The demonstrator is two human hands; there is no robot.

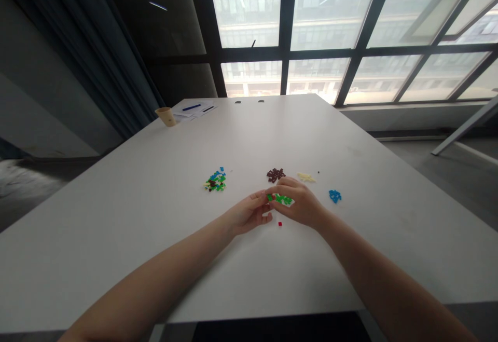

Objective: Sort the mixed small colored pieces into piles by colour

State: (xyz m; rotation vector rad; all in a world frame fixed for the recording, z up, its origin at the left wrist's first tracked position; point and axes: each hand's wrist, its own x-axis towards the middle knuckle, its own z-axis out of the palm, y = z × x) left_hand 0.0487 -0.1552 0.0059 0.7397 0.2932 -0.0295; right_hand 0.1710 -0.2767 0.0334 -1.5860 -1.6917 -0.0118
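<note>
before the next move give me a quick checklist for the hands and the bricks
1. Green brick piece held between both hands: ok.
2. Left hand and right hand meeting over the white table: ok.
3. Firmness of the grip: cannot tell, fingers hide it.
4. Small red brick lies loose just below the hands: ok.
5. Dark red pile, cream pile, blue pile and mixed green-blue pile kept apart: ok.

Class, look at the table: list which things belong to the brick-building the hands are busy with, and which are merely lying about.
In the work: left hand; right hand; green brick piece held between them; red brick; mixed green-blue pile; dark brown pile; cream pile; blue pile.

Lying about: paper cup; papers with blue pen, at the far corner.
</note>
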